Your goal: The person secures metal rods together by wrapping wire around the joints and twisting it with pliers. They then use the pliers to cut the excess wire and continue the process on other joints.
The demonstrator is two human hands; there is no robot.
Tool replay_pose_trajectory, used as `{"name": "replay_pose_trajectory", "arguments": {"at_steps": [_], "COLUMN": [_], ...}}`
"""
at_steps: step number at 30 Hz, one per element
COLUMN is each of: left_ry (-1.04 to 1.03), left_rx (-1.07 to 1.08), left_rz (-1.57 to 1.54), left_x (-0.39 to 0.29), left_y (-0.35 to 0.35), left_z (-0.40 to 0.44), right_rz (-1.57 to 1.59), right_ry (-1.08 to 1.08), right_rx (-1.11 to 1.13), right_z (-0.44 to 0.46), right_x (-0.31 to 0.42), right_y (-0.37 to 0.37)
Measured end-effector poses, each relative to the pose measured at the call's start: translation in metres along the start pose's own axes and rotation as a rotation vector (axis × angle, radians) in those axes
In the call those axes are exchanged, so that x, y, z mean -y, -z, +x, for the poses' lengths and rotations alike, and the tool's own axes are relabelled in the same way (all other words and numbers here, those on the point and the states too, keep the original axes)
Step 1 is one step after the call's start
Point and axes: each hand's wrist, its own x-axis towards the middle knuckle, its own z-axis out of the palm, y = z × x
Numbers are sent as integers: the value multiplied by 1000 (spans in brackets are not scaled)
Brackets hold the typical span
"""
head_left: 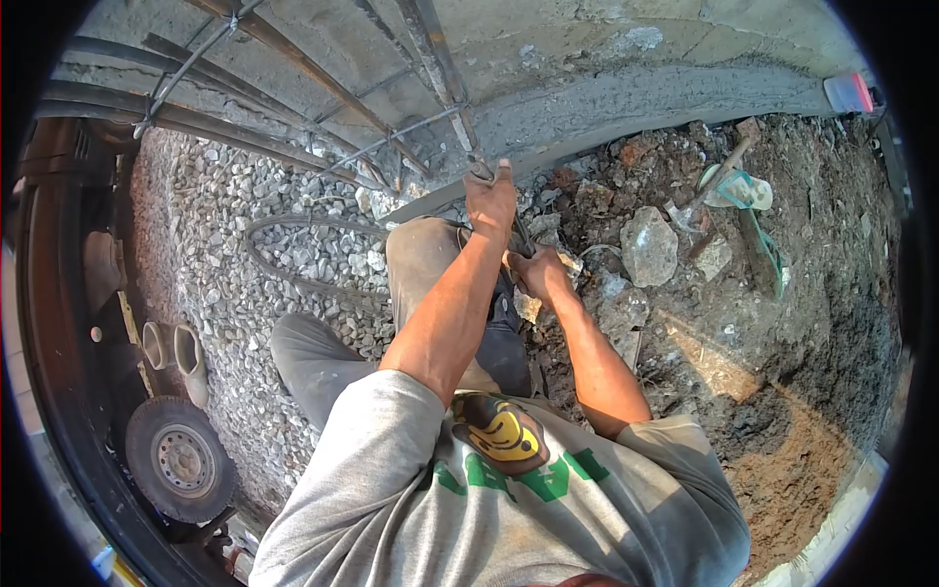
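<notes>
My left hand (489,203) is closed at the lower end of a rebar (450,93), which runs down from the tied steel cage. Its thumb points up toward the concrete. Slightly lower and to the right, my right hand (541,275) is closed around a thin dark rod-like piece (522,236); most of it is hidden, so its kind is unclear. Both hands are in front of my knees, beside the low grey concrete edge (445,199). A loop of dark bar or hose (256,256) lies over the gravel left of my knee.
Gravel (215,254) covers the ground at left, beside a vehicle wheel (183,460) and a pair of boots (190,357). Broken rock (649,247), dark soil and a hammer-like tool (719,176) lie at right. A container with a red lid (849,93) is at the far right.
</notes>
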Motion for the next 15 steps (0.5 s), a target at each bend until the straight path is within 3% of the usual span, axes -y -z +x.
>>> {"name": "replay_pose_trajectory", "arguments": {"at_steps": [1,3,5,6,7,9,10,11,13,15], "left_ry": [49,81,473,537,544,546,546,532,526,465], "left_rx": [93,191,230,363,359,511,508,474,439,297], "left_rz": [-107,-225,-274,-395,-398,-636,-642,-599,-555,-497], "left_x": [-1,-15,-21,-21,-20,-24,-24,-22,-17,-13], "left_y": [9,14,19,23,23,23,22,21,14,2], "left_z": [-5,-5,-5,-3,-3,-5,-4,-3,-5,-6], "right_rz": [383,706,729,754,752,578,373,371,-495,-692], "right_ry": [-73,-68,-71,-78,-87,-82,-80,-82,97,126], "right_rx": [141,411,484,557,558,490,501,502,-170,-323], "right_z": [7,8,14,18,20,24,31,31,27,8], "right_x": [-14,-15,-18,-20,-22,-22,-23,-24,-29,-8], "right_y": [4,25,33,36,38,43,50,47,34,19]}}
